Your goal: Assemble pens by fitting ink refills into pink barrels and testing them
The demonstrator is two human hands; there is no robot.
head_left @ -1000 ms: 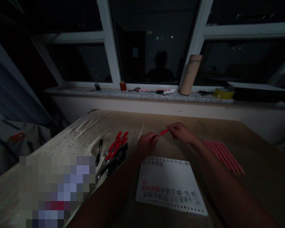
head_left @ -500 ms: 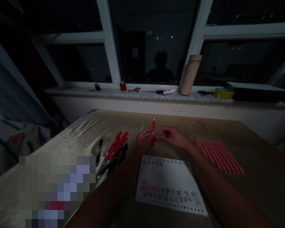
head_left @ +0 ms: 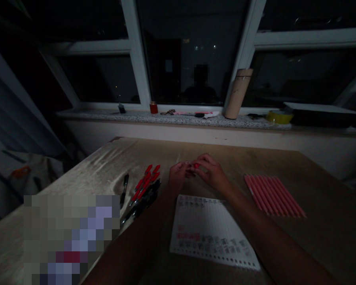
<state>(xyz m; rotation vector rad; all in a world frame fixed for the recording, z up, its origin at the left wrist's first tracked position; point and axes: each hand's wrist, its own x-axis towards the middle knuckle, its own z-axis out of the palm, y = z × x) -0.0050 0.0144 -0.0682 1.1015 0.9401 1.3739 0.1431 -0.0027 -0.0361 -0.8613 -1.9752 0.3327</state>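
Observation:
Above the top edge of the notebook, my two hands meet around a red pen point(head_left: 196, 166). Only a small red part of it shows between the fingers; the rest is hidden. My left hand point(head_left: 178, 172) has its fingertips closed at the pen's left side. From the right, my right hand point(head_left: 213, 174) pinches the red part with thumb and fingers. Below them lies a spiral-bound notebook page point(head_left: 207, 221) with rows of small black and red marks. A group of red pens point(head_left: 146, 180) lies left of my left hand, beside several black pens point(head_left: 144, 202).
One black pen point(head_left: 124, 188) lies apart at the left. A row of pink pencils point(head_left: 274, 196) lies on the right of the table point(head_left: 225, 152). The windowsill point(head_left: 106, 114) holds a small red jar point(head_left: 153, 107), a tan cylinder point(head_left: 239, 93) and yellow tape point(head_left: 279, 116).
The red pen stood upright in my left fingers; now it is turned and mostly hidden. My right hand has moved slightly left and closed on it.

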